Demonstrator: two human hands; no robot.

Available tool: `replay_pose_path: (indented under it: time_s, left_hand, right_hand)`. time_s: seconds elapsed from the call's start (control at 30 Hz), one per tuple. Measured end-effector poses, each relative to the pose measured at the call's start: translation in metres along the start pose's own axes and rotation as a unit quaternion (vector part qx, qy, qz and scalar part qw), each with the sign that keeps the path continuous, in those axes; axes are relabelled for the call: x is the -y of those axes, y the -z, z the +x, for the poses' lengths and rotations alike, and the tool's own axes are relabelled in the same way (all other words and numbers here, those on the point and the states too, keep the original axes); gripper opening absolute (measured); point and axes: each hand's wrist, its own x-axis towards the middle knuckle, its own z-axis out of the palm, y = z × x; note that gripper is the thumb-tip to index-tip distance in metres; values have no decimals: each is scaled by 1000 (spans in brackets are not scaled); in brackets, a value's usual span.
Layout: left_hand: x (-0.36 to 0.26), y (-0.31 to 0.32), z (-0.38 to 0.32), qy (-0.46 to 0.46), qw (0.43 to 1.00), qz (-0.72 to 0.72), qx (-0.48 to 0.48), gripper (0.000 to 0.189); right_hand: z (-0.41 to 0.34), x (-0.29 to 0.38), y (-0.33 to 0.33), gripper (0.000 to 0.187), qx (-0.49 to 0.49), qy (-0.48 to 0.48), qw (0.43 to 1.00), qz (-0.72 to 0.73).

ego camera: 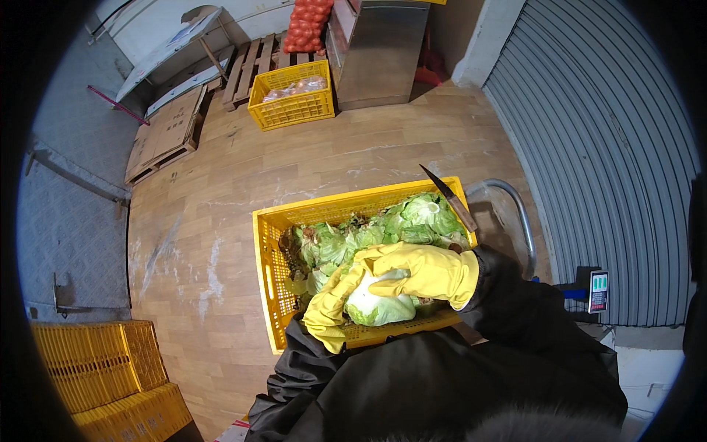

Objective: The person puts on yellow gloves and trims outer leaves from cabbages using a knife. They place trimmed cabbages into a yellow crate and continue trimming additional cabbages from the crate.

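Observation:
Both my hands wear yellow gloves and hold a pale green head of iceberg lettuce (pixel 381 309) between them. My left hand (pixel 334 309) cups its left side, while my right hand (pixel 420 271) lies across its top with the fingers pointing left. The lettuce is over the near part of a yellow plastic crate (pixel 263 276). More lettuce heads and loose leaves (pixel 326 243) fill the crate, some with brown, wilted edges. At the crate's far right corner a knife (pixel 454 201) with a dark blade and wooden handle rests across the rim, its tip pointing away from me.
A bent metal tube (pixel 519 215) and a digital scale display (pixel 598 291) are to my right, by a roller shutter (pixel 596 138). Stacked yellow crates (pixel 94 359) stand at left. Ahead are another yellow crate (pixel 293 110), a wooden pallet (pixel 248 69) and a red mesh sack (pixel 307 25).

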Motion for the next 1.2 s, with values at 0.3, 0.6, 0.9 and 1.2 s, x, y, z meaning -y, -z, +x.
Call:
replay_pose_path:
  time_s: [0.3,0.6,0.9,1.2]
  left_hand:
    - [-16,0,0,121,983,-138,-17,64]
    - [-2,8,2,22,999,-33,29,43]
    - [-7,7,1,101,989,-110,10,44]
    - [-19,-3,-1,9,998,-69,-5,44]
  right_hand:
    - [-6,4,-3,25,21,-58,997,-41]
    - [-8,14,-8,30,-53,-68,996,-2]
    - [-8,19,-12,16,-56,-60,991,-110]
    - [-16,7,-1,23,-99,-63,993,11]
